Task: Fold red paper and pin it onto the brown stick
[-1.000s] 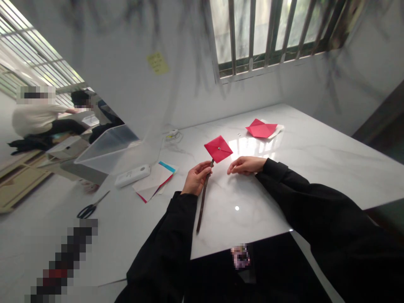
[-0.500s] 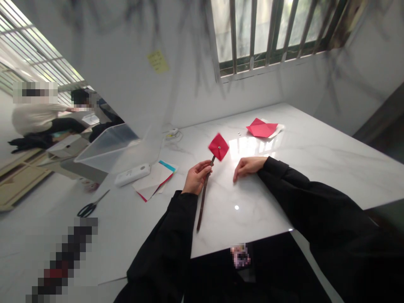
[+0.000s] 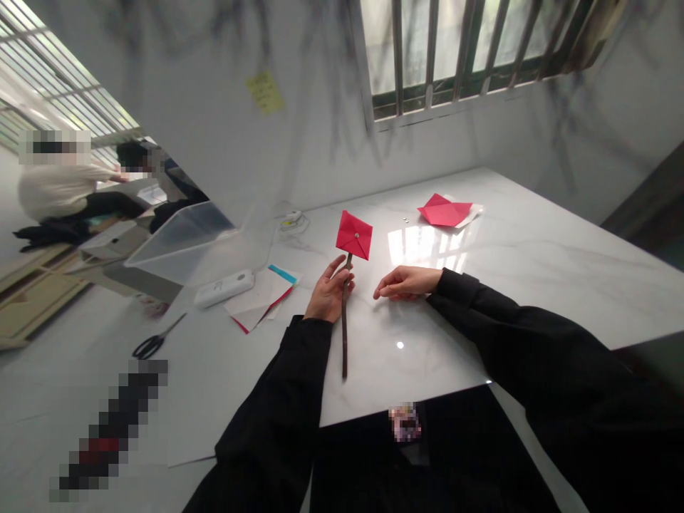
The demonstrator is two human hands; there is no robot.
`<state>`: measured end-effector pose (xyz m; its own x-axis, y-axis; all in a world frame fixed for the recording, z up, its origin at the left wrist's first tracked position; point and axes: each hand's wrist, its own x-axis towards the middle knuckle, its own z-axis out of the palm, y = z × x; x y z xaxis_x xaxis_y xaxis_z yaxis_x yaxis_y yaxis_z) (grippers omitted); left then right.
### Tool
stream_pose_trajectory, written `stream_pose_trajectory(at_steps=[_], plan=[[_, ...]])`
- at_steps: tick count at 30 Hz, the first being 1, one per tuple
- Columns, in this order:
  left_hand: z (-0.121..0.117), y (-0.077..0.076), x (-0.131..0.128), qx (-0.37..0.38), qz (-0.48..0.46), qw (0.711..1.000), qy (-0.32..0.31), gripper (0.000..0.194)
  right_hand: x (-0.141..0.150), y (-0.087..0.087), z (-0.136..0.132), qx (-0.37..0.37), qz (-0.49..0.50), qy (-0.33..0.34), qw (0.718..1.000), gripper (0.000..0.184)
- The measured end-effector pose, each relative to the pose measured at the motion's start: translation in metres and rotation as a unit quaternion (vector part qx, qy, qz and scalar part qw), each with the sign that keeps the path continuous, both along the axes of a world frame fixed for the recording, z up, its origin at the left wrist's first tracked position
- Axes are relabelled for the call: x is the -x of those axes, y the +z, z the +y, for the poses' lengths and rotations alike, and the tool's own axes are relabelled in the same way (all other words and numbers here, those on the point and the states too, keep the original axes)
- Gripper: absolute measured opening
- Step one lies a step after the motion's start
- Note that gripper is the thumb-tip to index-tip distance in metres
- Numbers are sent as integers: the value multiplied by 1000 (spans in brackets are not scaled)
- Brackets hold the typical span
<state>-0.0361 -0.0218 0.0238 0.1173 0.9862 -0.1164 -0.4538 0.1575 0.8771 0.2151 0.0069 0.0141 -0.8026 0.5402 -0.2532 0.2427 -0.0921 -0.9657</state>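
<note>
Observed from beside the table (image 3: 539,285); clock directions are taken as the wearer sees them, centred on the left hand.

Left hand (image 3: 323,296): fingers closed around the upper part of a dark stick (image 3: 345,342). The red paper square (image 3: 347,226) sits at the stick's top end, towards one o'clock, with a silver pin (image 3: 357,235) at its middle.

Right hand (image 3: 409,283): at three o'clock, apart from stick and square. Its fingers are narrow and loosely curled; whether they pinch anything small, I cannot tell.

Change noted: half a second ago the square was blurred; its edges now read clearly and lie at another angle. The stick has come nearer upright, carrying the square towards eleven o'clock, and the right hand has shifted towards nine. In my judgement the square turns about its pin while the paper stays attached.

Surroundings: paper sheets (image 3: 259,296) at nine, scissors (image 3: 149,347) near half past eight, folded red paper (image 3: 446,211) at two.
</note>
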Motion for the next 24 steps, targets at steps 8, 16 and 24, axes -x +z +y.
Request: stream_pose_trajectory(at_steps=[8,16,24], plan=[[-6,-2,-12,-28,-41,998,-39,61,40,3,-32,-38,104,9,994,58],[-3,-2,-14,-18,-44,999,-18,47,45,0,-36,16,115,29,993,56],[6,-3,-8,-16,-97,994,53,15,38,6,-38,58,80,187,977,55]])
